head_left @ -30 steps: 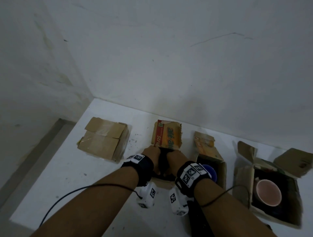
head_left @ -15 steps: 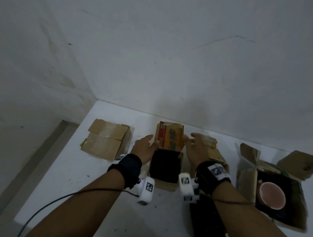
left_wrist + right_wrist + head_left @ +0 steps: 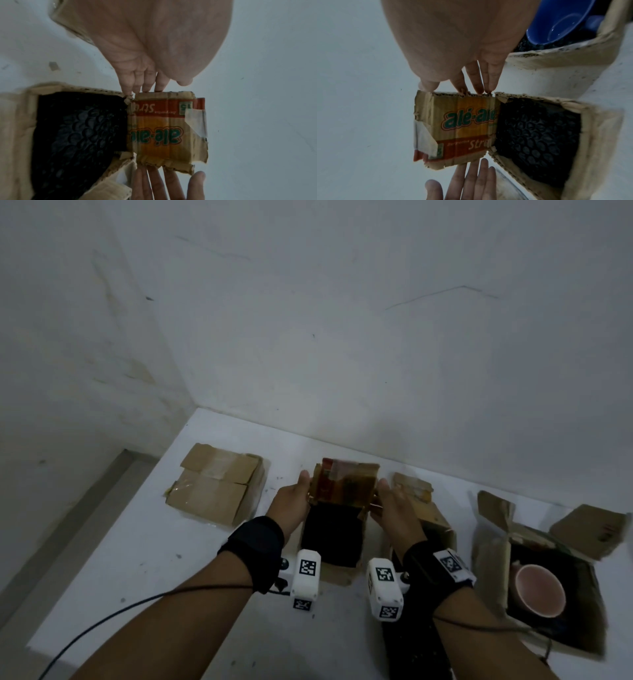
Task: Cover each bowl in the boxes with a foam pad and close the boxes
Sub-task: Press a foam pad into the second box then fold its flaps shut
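The middle box (image 3: 337, 571) holds a black foam pad (image 3: 332, 534) that hides whatever lies under it. Its far flap (image 3: 342, 486), printed orange and red, stands up between my hands. My left hand (image 3: 291, 501) has straight fingers (image 3: 145, 85) against the flap's (image 3: 169, 128) left edge. My right hand (image 3: 394, 505) does the same with its fingers (image 3: 477, 83) on the right edge of the flap (image 3: 458, 128). The pad (image 3: 78, 128) (image 3: 536, 132) fills the box opening. An uncovered blue bowl (image 3: 559, 21) sits in the neighbouring box on the right.
A closed cardboard box (image 3: 212, 484) lies at the left. At the far right an open box (image 3: 493, 542) holds a pink bowl (image 3: 539, 590). Dark foam pads (image 3: 418, 645) lie on the white table (image 3: 154, 559) near the front edge. Walls close off the back and left.
Both hands have left the black pad in the middle box and moved forward to the sides of its far flap. The flap now stands more upright.
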Demonstrator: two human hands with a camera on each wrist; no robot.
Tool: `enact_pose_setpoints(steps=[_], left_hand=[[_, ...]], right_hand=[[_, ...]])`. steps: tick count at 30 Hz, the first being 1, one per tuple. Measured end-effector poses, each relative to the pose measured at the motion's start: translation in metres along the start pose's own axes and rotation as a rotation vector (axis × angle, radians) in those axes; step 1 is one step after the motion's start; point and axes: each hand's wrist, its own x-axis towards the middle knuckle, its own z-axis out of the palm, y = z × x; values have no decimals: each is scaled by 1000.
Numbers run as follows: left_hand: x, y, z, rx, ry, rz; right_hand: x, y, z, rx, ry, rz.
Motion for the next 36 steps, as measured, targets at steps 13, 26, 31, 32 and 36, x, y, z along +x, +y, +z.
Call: enact_pose_setpoints(steps=[13,26,31,32,36], left_hand=[[-62,-21,8,-443,-56,-83],[-75,-62,5,124,6,85],[-76,-77,5,270,61,161],[-76,-80,5,273,61,168],[-75,-92,4,412,84,227]], right_hand=[[-36,50,-16,-156,-41,-75],[-45,80,-5,-594,-80,-282],[-39,100,2,-763,-213,-370],[-40,101,2,-838,-244,-400],[-42,102,-1,-1008,-331,-431]])
